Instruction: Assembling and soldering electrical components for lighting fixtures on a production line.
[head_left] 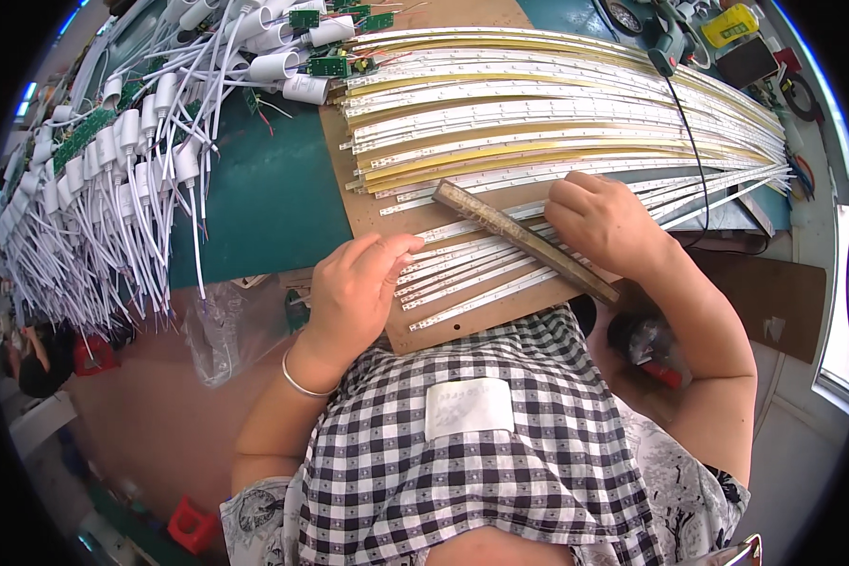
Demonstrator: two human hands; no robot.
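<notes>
Head view — LED strips on brown board, under worn bar
Left hand curls at strip ends, right hand over strips, grips unclear — green tabletop beyond board's left edge.

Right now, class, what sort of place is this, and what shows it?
Probably an electronics assembly workshop: thin white strips lie in rows beside bunched white cables and green circuit boards.

A yellow bottle is at upper right, a clear bag and red stool at left.
</notes>
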